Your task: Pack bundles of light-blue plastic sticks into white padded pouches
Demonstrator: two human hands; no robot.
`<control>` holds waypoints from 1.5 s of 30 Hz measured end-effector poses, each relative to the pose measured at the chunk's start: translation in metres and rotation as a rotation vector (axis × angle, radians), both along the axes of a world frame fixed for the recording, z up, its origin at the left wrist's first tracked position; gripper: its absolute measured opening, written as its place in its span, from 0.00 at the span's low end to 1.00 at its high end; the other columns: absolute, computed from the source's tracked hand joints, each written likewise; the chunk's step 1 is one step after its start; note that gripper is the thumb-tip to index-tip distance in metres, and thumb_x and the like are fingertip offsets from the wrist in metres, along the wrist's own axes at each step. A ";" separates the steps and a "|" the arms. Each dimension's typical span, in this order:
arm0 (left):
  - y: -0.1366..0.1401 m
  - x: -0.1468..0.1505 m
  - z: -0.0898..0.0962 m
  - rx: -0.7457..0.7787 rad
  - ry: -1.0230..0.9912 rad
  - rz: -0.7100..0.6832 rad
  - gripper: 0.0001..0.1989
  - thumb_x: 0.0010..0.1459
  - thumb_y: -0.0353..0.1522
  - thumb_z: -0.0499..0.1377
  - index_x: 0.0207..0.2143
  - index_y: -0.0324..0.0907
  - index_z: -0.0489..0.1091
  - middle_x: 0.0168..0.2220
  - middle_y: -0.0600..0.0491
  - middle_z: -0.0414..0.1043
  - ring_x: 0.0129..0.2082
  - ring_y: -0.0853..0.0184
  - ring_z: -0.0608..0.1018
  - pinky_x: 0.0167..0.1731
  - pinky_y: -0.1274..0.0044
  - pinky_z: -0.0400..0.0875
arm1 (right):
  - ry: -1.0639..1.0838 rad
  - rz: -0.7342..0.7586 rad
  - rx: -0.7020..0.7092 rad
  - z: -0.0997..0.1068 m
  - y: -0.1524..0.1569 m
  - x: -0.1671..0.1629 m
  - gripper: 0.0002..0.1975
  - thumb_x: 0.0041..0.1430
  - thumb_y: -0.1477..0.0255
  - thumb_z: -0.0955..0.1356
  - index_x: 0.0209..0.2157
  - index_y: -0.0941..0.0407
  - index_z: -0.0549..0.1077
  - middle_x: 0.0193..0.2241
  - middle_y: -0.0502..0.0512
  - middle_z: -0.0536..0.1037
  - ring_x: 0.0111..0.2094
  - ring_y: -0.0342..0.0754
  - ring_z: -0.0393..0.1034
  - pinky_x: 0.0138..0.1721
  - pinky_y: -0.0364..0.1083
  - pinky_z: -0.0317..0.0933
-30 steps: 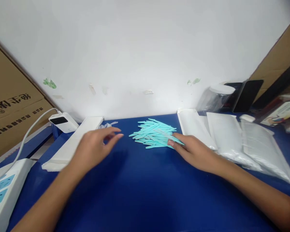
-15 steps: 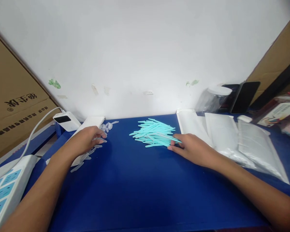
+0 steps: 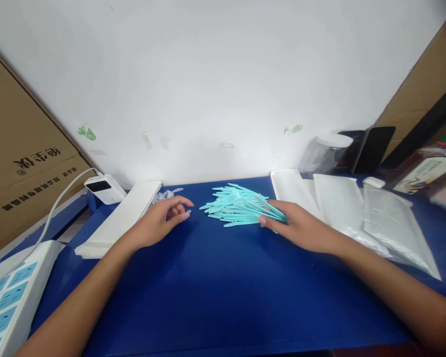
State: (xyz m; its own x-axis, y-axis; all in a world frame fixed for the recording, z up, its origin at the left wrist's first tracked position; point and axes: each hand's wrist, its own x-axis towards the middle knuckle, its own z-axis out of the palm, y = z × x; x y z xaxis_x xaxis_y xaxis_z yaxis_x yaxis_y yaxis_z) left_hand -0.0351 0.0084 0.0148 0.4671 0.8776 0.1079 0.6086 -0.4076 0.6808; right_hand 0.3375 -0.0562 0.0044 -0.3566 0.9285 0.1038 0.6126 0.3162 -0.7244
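A heap of slim turquoise plastic sticks, shaped like eyebrow razors, lies mid-table near the wall. At the heap's right edge, my right hand is closed on one or more of these sticks, which slant between thumb and fingers. My left hand hovers left of the heap, its fingers curled; a small translucent plastic piece seems to sit at the thumb tip. Behind that hand lie several more translucent pieces, partly covered by it. Beside them is a long flat white box, partly behind my left forearm.
Padded white pouches lie to the right, with a lidded clear jar, a dark phone and a bottle behind. At left are a white corded device, a power strip and a cardboard box.
My left hand has moved right, away from the translucent pieces and towards the heap. My right hand stays at the heap's edge, with turquoise sticks now fanned out between its fingers.
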 end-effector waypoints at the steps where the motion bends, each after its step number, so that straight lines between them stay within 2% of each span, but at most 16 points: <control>1: -0.003 0.007 -0.001 -0.032 -0.089 0.000 0.19 0.66 0.46 0.63 0.52 0.45 0.78 0.37 0.51 0.78 0.36 0.63 0.77 0.38 0.73 0.73 | 0.032 0.022 -0.007 0.002 0.000 0.000 0.20 0.71 0.51 0.66 0.38 0.54 0.74 0.35 0.53 0.78 0.36 0.52 0.71 0.40 0.48 0.63; 6: -0.017 0.034 -0.009 -0.251 -0.463 0.083 0.21 0.61 0.45 0.69 0.52 0.42 0.80 0.39 0.48 0.82 0.35 0.64 0.81 0.39 0.72 0.77 | 0.121 0.037 -0.044 0.008 -0.003 -0.003 0.24 0.69 0.49 0.68 0.30 0.55 0.77 0.33 0.54 0.78 0.37 0.53 0.72 0.43 0.49 0.64; 9: -0.020 0.037 -0.012 -0.298 -0.542 0.102 0.20 0.60 0.44 0.71 0.48 0.41 0.80 0.35 0.48 0.83 0.34 0.64 0.82 0.35 0.75 0.77 | 0.157 0.018 -0.063 0.010 -0.004 -0.005 0.24 0.67 0.49 0.70 0.28 0.55 0.77 0.32 0.53 0.78 0.35 0.52 0.71 0.42 0.48 0.63; 13: -0.019 0.038 -0.013 -0.277 -0.591 0.139 0.16 0.59 0.43 0.72 0.40 0.40 0.80 0.33 0.49 0.84 0.33 0.65 0.82 0.34 0.76 0.77 | 0.176 0.017 -0.077 0.012 -0.006 -0.006 0.25 0.66 0.48 0.70 0.27 0.55 0.77 0.31 0.53 0.77 0.34 0.51 0.71 0.40 0.48 0.62; 18: -0.021 0.040 -0.013 -0.262 -0.606 0.184 0.17 0.55 0.42 0.75 0.37 0.39 0.80 0.32 0.48 0.84 0.31 0.64 0.83 0.33 0.75 0.77 | 0.166 0.020 -0.098 0.012 -0.007 -0.008 0.24 0.65 0.49 0.71 0.26 0.55 0.77 0.28 0.51 0.77 0.30 0.49 0.69 0.36 0.47 0.62; 27: -0.028 0.046 -0.019 -0.282 -0.560 0.127 0.14 0.57 0.41 0.74 0.36 0.40 0.81 0.32 0.48 0.85 0.31 0.64 0.84 0.33 0.76 0.77 | 0.164 0.021 -0.114 0.009 -0.008 -0.010 0.23 0.65 0.50 0.71 0.27 0.54 0.78 0.27 0.51 0.78 0.29 0.49 0.70 0.36 0.47 0.63; 37: -0.028 0.045 -0.018 -0.237 -0.576 0.216 0.15 0.56 0.42 0.75 0.36 0.41 0.82 0.30 0.49 0.85 0.31 0.63 0.85 0.32 0.76 0.77 | 0.162 -0.076 -0.058 0.012 -0.007 -0.008 0.27 0.64 0.46 0.70 0.24 0.54 0.76 0.26 0.53 0.76 0.31 0.51 0.71 0.36 0.48 0.63; 45: -0.029 0.046 -0.018 -0.248 -0.576 0.202 0.15 0.55 0.42 0.75 0.36 0.40 0.82 0.32 0.48 0.85 0.32 0.63 0.84 0.33 0.76 0.77 | 0.168 -0.024 -0.078 0.013 -0.008 -0.009 0.25 0.65 0.49 0.71 0.25 0.54 0.76 0.27 0.51 0.77 0.30 0.49 0.70 0.35 0.47 0.61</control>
